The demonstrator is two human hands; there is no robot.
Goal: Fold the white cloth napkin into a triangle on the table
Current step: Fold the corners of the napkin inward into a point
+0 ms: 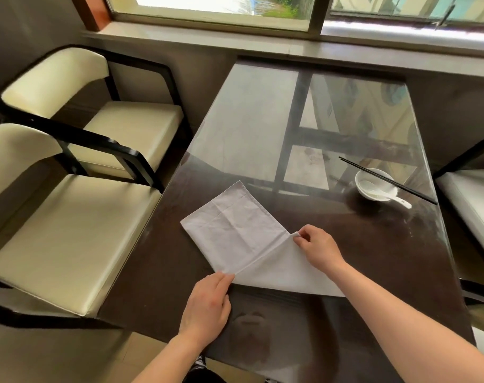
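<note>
The white cloth napkin (pixel 240 228) lies flat on the dark glass-topped table (pixel 387 258), creased and partly folded, with one flap turned toward me along a diagonal fold. My right hand (pixel 318 248) pinches the napkin's edge at the right end of that fold. My left hand (pixel 207 302) rests palm down at the near end of the fold, its fingertips pressing the cloth's near corner onto the table.
A white bowl (pixel 376 185) with a white spoon and black chopsticks (pixel 387 179) laid across it stands at the table's right. Two cream-cushioned black-framed chairs (pixel 69 230) stand on the left, another chair (pixel 472 200) on the right. A window sill runs behind.
</note>
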